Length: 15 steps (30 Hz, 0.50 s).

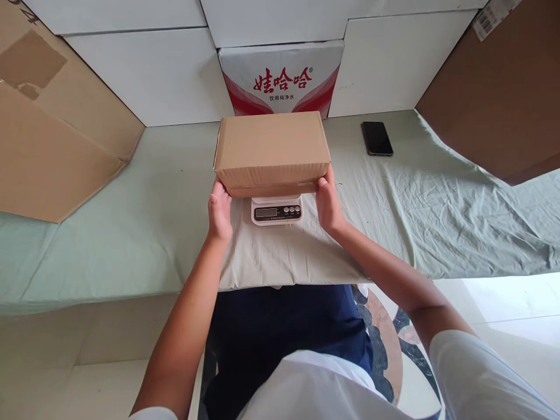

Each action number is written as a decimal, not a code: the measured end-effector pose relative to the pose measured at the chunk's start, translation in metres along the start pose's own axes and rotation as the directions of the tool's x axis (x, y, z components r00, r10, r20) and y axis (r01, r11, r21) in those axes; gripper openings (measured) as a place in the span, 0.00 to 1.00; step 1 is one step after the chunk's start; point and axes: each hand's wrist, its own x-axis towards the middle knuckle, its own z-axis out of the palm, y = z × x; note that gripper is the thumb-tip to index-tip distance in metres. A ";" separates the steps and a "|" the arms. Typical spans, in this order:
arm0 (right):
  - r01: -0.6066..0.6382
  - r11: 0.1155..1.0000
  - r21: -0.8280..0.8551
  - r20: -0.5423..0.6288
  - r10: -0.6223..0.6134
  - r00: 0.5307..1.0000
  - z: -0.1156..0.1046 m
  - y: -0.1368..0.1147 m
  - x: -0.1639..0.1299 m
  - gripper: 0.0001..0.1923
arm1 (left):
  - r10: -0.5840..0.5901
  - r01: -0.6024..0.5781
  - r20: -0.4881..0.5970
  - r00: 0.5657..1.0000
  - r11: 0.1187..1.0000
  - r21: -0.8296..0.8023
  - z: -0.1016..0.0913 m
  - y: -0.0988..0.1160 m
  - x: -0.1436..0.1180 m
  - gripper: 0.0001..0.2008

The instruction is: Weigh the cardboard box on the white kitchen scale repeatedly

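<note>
Cardboard box (272, 149) sits on the white scale (276, 210), mid-desk | your left hand (219, 213) and right hand (328, 201) press its near corners, each grip on the box | black phone (377, 138) lies well apart, right | red-printed carton (282, 79) stands behind.

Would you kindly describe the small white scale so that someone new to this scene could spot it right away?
Start at the green sheet covering the table, then find the closed brown carton at its middle, held between the left hand and right hand. The scale sits beneath the carton's near edge. It is the only white device with a small display and round buttons, unlike the black phone lying farther right.
</note>
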 end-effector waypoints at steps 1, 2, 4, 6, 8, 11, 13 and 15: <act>0.014 1.000 0.000 -0.002 -0.014 1.000 0.000 -0.002 0.002 0.43 | 0.007 -0.007 0.005 1.000 1.000 -0.002 0.001 0.003 0.003 0.48; 0.027 1.000 -0.003 -0.006 -0.027 1.000 -0.001 -0.005 0.005 0.43 | 0.012 -0.012 0.009 1.000 1.000 -0.004 0.001 0.007 0.006 0.49; 0.048 0.999 -0.019 -0.018 -0.048 0.999 -0.003 -0.009 0.015 0.43 | 0.013 -0.013 0.017 1.000 1.000 -0.012 0.002 0.015 0.019 0.52; 0.058 0.997 -0.043 -0.031 -0.060 0.998 -0.005 -0.011 0.033 0.44 | 0.004 -0.003 0.028 1.000 1.000 -0.020 0.002 0.021 0.038 0.55; 0.056 0.997 -0.057 -0.049 -0.058 0.997 -0.006 -0.009 0.057 0.46 | -0.011 0.012 0.046 0.999 1.000 -0.023 0.003 0.020 0.063 0.56; 0.045 0.998 -0.035 -0.080 -0.048 0.996 -0.004 0.005 0.101 0.46 | -0.019 0.021 0.048 0.999 0.998 -0.054 0.005 0.005 0.104 0.56; 0.061 0.998 -0.001 -0.094 -0.061 0.994 0.000 0.019 0.129 0.44 | -0.043 0.044 0.008 0.999 0.996 -0.074 0.007 -0.013 0.127 0.56; 0.061 0.998 0.027 -0.100 -0.058 0.993 0.004 0.037 0.150 0.42 | -0.112 0.108 -0.052 0.992 0.991 -0.081 0.009 -0.032 0.142 0.57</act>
